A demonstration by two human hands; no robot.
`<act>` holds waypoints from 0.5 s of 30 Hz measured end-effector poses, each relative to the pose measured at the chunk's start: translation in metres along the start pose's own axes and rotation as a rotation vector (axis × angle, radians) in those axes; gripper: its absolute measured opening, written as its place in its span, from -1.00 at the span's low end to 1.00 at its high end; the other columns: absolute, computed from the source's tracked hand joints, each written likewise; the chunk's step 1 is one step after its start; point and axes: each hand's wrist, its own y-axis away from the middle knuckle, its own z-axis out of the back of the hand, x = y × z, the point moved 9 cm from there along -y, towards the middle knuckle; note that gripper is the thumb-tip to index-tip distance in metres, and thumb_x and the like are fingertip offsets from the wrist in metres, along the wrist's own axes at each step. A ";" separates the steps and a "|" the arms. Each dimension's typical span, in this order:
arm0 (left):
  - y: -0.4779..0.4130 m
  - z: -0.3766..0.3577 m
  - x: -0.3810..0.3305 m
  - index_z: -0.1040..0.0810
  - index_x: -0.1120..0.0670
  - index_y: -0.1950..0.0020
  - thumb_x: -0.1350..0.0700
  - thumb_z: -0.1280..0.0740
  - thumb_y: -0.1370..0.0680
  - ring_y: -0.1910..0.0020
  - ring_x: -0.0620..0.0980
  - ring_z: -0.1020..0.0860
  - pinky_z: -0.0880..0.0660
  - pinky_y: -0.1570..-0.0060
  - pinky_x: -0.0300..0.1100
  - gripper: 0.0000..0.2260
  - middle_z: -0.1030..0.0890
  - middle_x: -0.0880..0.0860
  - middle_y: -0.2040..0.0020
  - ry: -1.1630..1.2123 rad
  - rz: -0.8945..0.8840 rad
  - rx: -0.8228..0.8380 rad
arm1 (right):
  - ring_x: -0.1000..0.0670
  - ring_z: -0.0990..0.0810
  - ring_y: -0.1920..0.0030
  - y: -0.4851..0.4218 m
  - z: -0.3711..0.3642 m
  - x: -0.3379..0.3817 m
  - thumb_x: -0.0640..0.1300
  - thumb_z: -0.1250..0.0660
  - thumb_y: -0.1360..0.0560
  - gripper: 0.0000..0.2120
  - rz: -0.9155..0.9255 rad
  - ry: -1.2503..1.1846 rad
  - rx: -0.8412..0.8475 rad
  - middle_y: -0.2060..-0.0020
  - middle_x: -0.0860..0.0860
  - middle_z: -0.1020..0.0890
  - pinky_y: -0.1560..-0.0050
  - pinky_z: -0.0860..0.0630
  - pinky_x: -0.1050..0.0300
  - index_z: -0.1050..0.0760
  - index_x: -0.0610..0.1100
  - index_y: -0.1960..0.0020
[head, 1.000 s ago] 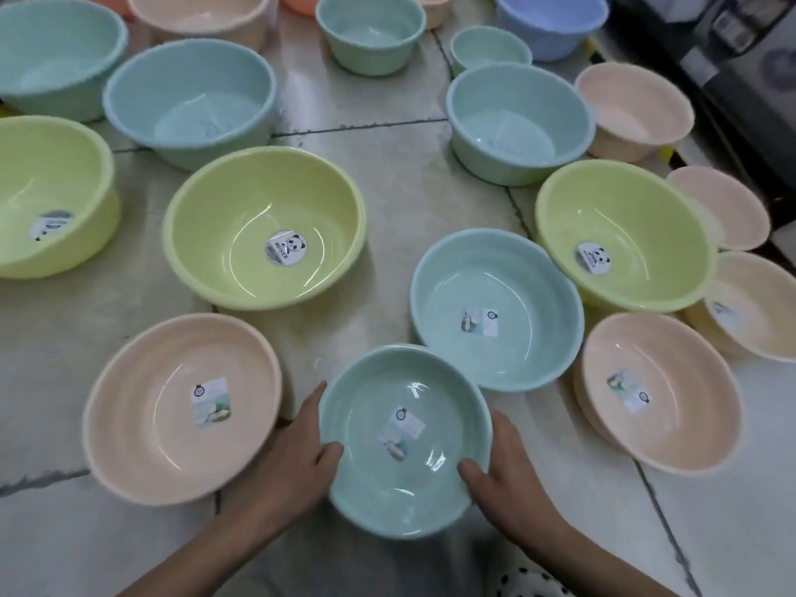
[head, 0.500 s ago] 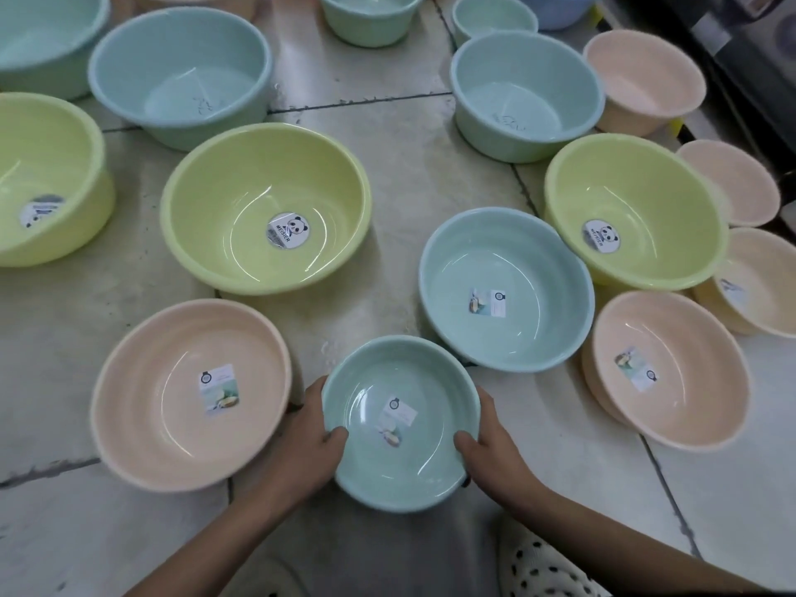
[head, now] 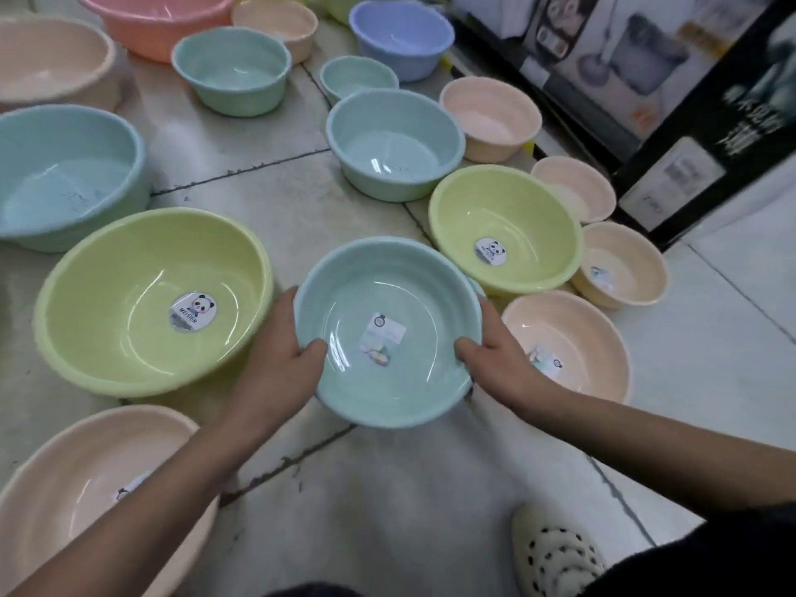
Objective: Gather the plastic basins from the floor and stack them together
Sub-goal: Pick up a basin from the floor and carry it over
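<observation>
Left hand and right hand grasp mint basin; cracked tile floor; boxes beyond.

Teal basin of smooth glossy plastic, paper label stuck to its bottom, yellow-green basin moulded in the same shiny plastic, floor laid with smooth tiles of dull sheen, joints rough and cracked, shoe matt and perforated

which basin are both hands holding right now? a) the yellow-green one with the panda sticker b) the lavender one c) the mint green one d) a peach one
C: the left hand and right hand grip the mint green basin by opposite sides of its rim, thumbs inside.
</observation>
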 end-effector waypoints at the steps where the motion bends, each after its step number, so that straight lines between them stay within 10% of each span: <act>1: -0.013 -0.011 -0.011 -0.35 -0.11 -0.29 0.29 -0.22 -0.48 0.00 -0.27 -0.51 -0.36 0.17 -0.53 -0.55 -0.49 -0.25 -0.03 -0.012 -0.020 0.013 | 0.17 -0.63 0.24 -0.005 0.017 0.004 -0.33 -0.18 -0.50 -0.40 0.004 -0.009 -0.036 -0.08 0.09 -0.53 0.34 -0.59 -0.03 -0.22 0.09 -0.46; 15: -0.134 -0.267 -0.144 -0.20 0.01 -0.51 0.22 -0.31 -0.51 -0.05 -0.02 -0.47 -0.35 0.07 -0.24 -0.41 -0.49 -0.04 -0.14 -0.243 -0.188 0.397 | -0.01 -0.59 0.40 -0.033 0.268 -0.069 -0.38 -0.13 -0.49 -0.50 -0.085 -0.214 -0.437 0.04 -0.08 -0.57 0.53 -0.43 0.10 -0.35 0.07 -0.31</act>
